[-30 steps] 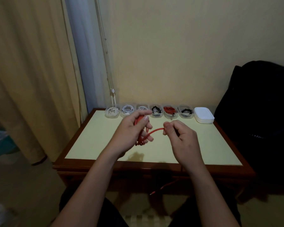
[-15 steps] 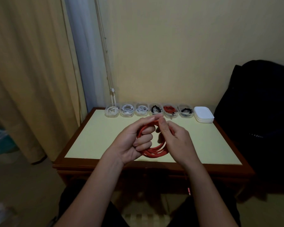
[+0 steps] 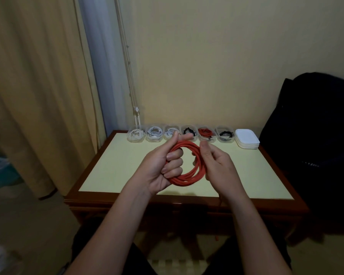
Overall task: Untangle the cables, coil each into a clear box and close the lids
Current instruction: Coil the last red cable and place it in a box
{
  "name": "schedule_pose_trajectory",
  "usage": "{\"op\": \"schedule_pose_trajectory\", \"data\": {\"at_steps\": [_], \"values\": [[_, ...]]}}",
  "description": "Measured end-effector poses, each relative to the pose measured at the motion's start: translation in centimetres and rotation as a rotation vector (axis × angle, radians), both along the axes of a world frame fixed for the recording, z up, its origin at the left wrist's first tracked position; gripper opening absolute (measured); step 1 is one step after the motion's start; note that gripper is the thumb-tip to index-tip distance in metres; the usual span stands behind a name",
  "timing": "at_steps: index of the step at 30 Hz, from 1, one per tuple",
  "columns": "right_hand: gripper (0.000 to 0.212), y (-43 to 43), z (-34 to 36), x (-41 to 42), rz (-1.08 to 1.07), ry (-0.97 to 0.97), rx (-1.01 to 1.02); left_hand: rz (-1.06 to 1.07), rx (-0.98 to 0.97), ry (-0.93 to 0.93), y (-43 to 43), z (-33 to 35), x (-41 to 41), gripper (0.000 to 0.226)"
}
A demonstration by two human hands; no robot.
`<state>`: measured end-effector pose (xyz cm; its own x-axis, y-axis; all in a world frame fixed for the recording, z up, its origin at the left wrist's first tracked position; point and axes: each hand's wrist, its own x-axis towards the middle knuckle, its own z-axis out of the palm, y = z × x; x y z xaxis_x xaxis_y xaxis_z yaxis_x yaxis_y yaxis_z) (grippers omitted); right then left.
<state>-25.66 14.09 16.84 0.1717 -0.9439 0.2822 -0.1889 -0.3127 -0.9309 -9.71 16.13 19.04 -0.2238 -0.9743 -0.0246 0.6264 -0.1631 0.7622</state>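
Red cable [image 3: 187,176], wound into a round coil of several loops, is held in the air above the near half of the table [image 3: 117,165], between both hands. The left hand [image 3: 159,169] grips the coil's left side, its fingers curled through the ring and its thumb raised over the top. The right hand [image 3: 220,167] pinches the coil's right side between thumb and fingertips. A faint red strand drops from under the right hand past the table's near edge.

Along the far edge stands a row of 6 clear boxes [image 3: 135,135], all uncovered: from the left, 3 hold white cables, then 1 black, 1 red, 1 black. Just beside the last box, at the right end, lies a stack of white lids [image 3: 247,139]. A yellow curtain [image 3: 38,96] hangs at the left, and a black bag [image 3: 316,135] sits to the right of the table.
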Motion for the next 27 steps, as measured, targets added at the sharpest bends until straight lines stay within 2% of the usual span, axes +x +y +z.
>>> {"op": "schedule_pose_trajectory", "data": {"at_steps": [3,7,13,21,24,27], "values": [[0.034,-1.0,-1.2,-1.2,-0.041,0.033,0.0,0.056,0.017,0.122,-0.4,0.1,1.3,0.028],[0.016,-1.8,-2.7,-2.8,-0.066,0.11,-0.057,0.084,0.012,0.299,-0.9,0.3,3.8,0.029],[0.014,-2.3,-5.1,-4.0,-0.136,0.268,-0.112,0.098,-0.046,0.461,-1.4,0.4,7.1,0.027],[0.011,-2.7,-8.5,-3.3,-0.135,0.46,-0.005,0.068,-0.033,0.596,-1.6,0.4,7.9,0.026],[0.009,-2.5,-8.8,-2.7,-0.195,0.28,0.061,0.013,0.0,0.647,-1.6,-0.1,7.6,0.018],[0.006,-2.0,-7.7,-1.7,-0.239,-0.168,0.206,0.033,0.055,0.571,-1.4,-0.3,6.3,0.012]]}}
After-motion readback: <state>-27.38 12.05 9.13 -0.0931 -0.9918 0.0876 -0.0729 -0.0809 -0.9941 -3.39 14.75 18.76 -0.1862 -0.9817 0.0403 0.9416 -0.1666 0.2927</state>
